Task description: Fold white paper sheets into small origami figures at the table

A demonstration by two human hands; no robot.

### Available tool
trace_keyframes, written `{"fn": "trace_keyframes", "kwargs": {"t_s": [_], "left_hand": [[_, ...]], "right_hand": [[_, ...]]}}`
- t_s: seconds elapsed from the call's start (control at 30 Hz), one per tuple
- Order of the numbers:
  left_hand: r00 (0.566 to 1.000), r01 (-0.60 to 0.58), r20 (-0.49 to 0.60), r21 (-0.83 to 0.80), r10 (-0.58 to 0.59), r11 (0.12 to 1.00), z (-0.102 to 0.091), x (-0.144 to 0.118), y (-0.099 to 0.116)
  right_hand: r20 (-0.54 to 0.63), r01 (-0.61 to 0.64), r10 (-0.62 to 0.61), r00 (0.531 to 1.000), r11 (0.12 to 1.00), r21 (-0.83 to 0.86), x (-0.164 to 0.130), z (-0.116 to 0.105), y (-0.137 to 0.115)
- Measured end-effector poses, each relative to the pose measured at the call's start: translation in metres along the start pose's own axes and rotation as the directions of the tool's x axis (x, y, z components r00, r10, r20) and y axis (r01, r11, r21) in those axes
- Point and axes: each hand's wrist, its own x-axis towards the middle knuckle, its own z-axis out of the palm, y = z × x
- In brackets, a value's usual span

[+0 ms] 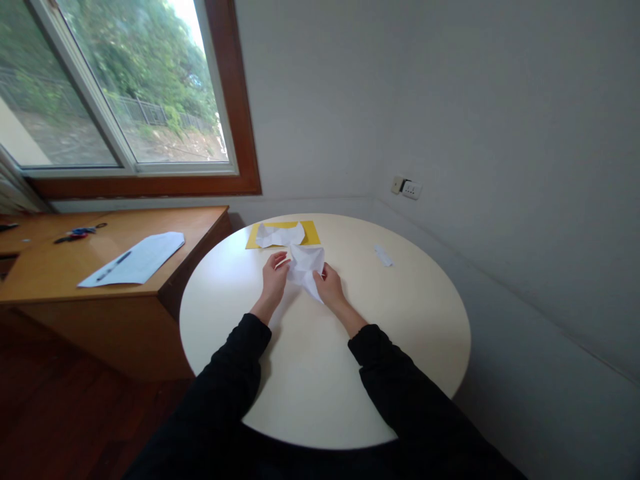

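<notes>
A folded white paper (306, 268) sits at the centre of the frame on the round worktop (400, 333), caught between both hands. The left hand (275, 280) pinches the paper's left edge, grip clamped on it, fingers pointing up the frame. The right hand (329, 285) clamps its lower right corner, thumb on top. Both forearms in black sleeves reach in from the bottom of the frame. Just above the paper lies another white folded sheet (281, 235) on a yellow sheet (313, 233).
</notes>
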Motion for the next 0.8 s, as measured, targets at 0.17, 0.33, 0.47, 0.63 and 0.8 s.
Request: {"fn": "trace_keyframes", "kwargs": {"t_s": [0.17, 0.33, 0.47, 0.63, 0.8], "left_hand": [[0.960, 0.277, 0.058, -0.074, -0.273, 0.958, -0.010, 0.006, 0.005], [0.899, 0.407, 0.205, -0.064, -0.387, 0.911, -0.015, 0.004, 0.016], [0.848, 0.444, 0.312, 0.024, -0.429, 0.896, -0.021, 0.002, 0.023], [0.817, 0.438, 0.381, 0.081, -0.434, 0.895, -0.033, 0.006, 0.024], [0.834, 0.450, 0.317, 0.085, -0.453, 0.889, -0.041, 0.013, 0.018]], "right_hand": [[-0.104, -0.079, 0.094, 0.990, 0.987, 0.141, 0.007, 0.001, 0.010], [-0.098, -0.134, 0.155, 0.983, 0.973, 0.186, 0.009, 0.000, 0.013], [-0.035, -0.154, 0.163, 0.986, 0.973, 0.172, 0.009, -0.004, 0.010], [0.185, -0.180, 0.149, 0.971, 0.970, 0.163, 0.005, -0.012, 0.004], [0.341, -0.178, 0.119, 0.933, 0.973, 0.149, 0.002, -0.018, -0.004]]}}
